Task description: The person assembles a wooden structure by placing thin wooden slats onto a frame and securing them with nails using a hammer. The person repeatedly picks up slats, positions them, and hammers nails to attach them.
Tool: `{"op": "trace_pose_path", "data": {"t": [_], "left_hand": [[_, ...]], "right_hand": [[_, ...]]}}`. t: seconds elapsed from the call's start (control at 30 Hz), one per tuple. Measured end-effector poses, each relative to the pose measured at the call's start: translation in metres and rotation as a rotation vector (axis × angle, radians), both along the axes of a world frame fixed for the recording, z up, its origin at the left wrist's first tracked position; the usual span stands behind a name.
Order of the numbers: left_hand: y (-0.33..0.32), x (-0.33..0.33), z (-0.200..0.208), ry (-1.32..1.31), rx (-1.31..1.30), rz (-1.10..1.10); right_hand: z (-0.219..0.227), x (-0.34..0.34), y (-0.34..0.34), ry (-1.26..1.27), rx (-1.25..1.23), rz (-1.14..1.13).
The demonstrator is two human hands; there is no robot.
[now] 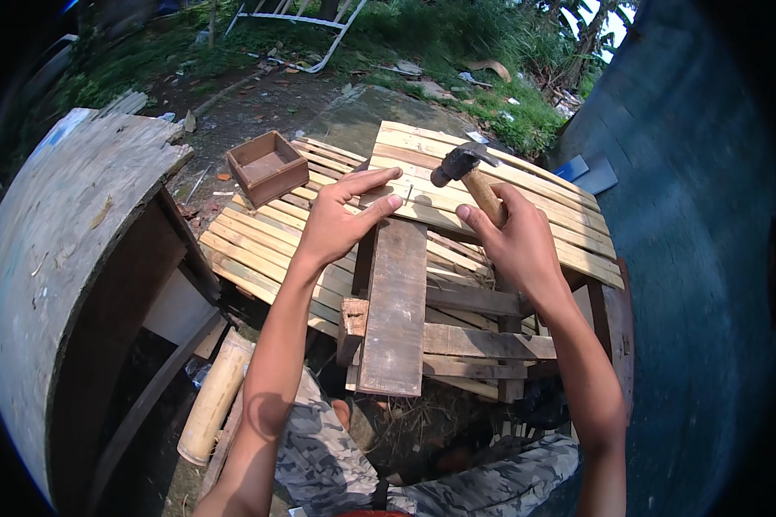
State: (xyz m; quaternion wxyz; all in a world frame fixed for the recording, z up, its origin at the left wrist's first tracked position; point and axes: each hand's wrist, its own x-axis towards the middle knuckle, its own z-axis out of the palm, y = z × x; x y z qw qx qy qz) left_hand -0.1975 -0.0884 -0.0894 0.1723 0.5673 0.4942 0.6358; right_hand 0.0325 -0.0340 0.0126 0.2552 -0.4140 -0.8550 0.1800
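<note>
My right hand [526, 237] grips a claw hammer [485, 200] by its wooden handle. Its dark metal head is raised above the pale bamboo slats [444, 159]. A thin nail [409, 192] stands upright in one slat, left of the hammer head. Beside the nail, my left hand [341, 215] rests over the slats with thumb and index finger apart. Both fingertips point toward the nail, and a small gap shows between them and it. Below the slats, a brown wooden board [394, 302] runs toward me.
An open wooden box [267, 168] sits on more slats at the left. A worn plywood panel [78, 224] stands far left, with a bamboo piece [217, 396] near its foot. A blue-grey wall [698, 284] rises at the right. Wooden beams [487, 343] cross below.
</note>
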Motion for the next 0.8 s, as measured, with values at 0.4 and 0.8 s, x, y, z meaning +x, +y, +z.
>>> {"op": "trace_pose_path", "data": {"t": [0.4, 0.8], "left_hand": [[0.007, 0.008, -0.024, -0.323, -0.191, -0.136], [0.004, 0.014, -0.024, -0.244, -0.191, -0.062]], "right_hand": [[-0.026, 0.019, 0.013, -0.035, -0.097, -0.04], [-0.035, 0.02, 0.017, -0.013, -0.091, -0.007]]}}
